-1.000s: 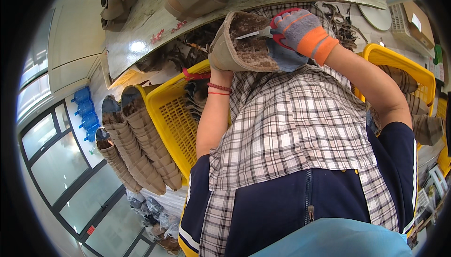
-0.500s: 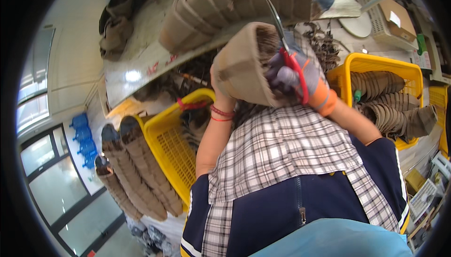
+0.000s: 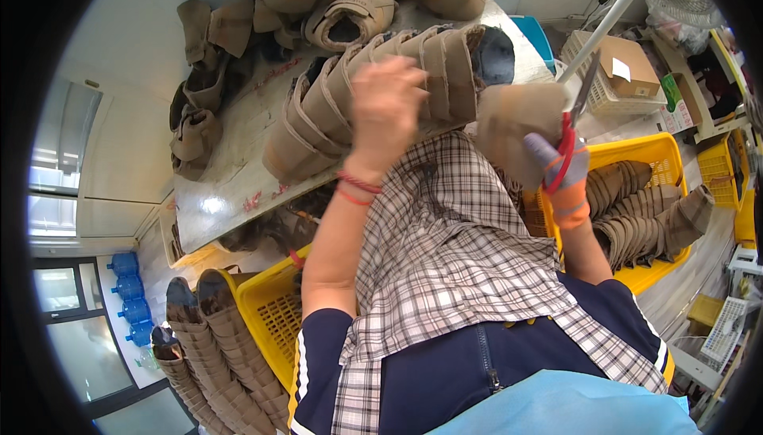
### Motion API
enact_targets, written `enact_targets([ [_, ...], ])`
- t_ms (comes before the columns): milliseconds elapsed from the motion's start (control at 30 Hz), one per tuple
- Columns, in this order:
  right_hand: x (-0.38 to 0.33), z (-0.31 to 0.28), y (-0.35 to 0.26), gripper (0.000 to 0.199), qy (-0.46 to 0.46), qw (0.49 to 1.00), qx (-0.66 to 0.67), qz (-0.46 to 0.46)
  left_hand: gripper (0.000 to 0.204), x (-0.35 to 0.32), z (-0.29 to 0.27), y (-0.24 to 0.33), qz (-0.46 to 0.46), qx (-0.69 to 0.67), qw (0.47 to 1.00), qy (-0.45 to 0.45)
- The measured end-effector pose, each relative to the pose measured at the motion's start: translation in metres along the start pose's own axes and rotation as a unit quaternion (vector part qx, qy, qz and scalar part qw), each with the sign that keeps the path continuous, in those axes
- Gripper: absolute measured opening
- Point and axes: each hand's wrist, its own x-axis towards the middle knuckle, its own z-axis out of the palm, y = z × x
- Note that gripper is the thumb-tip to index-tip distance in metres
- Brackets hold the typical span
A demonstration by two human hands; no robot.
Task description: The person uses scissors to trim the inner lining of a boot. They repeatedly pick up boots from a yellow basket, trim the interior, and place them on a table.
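Note:
My bare left hand (image 3: 388, 105), blurred by motion, is over a row of nested tan shoe uppers (image 3: 338, 109) lying along the table's front edge. Its fingers look loosely apart, with nothing visible in them; whether it touches the row I cannot tell. In my gloved right hand (image 3: 566, 176) are red-handled scissors (image 3: 565, 149), blades pointing up. The same hand grips a loose tan shoe upper (image 3: 520, 129), which hangs beside the row's right end and is slightly blurred. The glove is grey-purple with an orange cuff.
More tan uppers (image 3: 350, 13) are heaped at the back of the white table (image 3: 214, 196). A yellow basket (image 3: 675, 157) at right holds stacked uppers; another yellow basket (image 3: 270, 316) stands at left beside long stacks (image 3: 230, 347). A fan pole (image 3: 600, 33) rises behind at right.
My left hand has let go of the loose upper and moved up-left over the row. My right hand has carried the upper and scissors to the right. The view now takes in more of the table.

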Motion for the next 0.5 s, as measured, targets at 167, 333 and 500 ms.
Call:
enact_targets([
  [167,0.088,-0.029,0.063,0.044,0.044,0.978,-0.189,-0.078,0.036,-0.021,-0.034,-0.101,-0.149,0.224,0.961,-0.054],
  [333,0.122,0.01,0.055,0.05,-0.24,0.968,0.068,-0.001,0.039,-0.021,-0.038,-0.093,-0.174,0.147,0.972,-0.051],
  [500,0.137,0.061,0.112,0.05,-0.025,0.985,-0.081,-0.152,0.037,-0.02,-0.03,-0.098,-0.198,0.142,0.968,-0.063],
])
